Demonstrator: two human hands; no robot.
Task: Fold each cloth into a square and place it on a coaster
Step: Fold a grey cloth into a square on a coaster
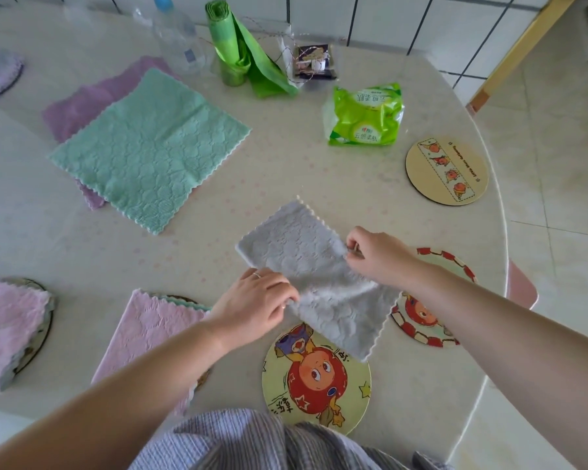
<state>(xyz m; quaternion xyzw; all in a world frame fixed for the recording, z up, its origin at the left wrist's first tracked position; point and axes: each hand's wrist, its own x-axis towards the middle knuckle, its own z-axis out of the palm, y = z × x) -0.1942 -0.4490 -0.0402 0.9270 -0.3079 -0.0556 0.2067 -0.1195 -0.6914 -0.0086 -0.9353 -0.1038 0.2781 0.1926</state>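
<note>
A grey cloth lies in a long strip in front of me. My left hand pinches its left edge and my right hand pinches its right edge. The strip's near end hangs over a round cartoon coaster and touches a red-rimmed coaster. A third coaster lies bare at the right. A green cloth lies flat on a purple cloth at the back left. A folded pink cloth covers a coaster near my left arm. Another folded pink cloth sits on a coaster at the far left.
At the back stand a clear water bottle, a roll of green bags, a small dark packet and a green tissue pack. The round table's edge curves along the right, with tiled floor beyond.
</note>
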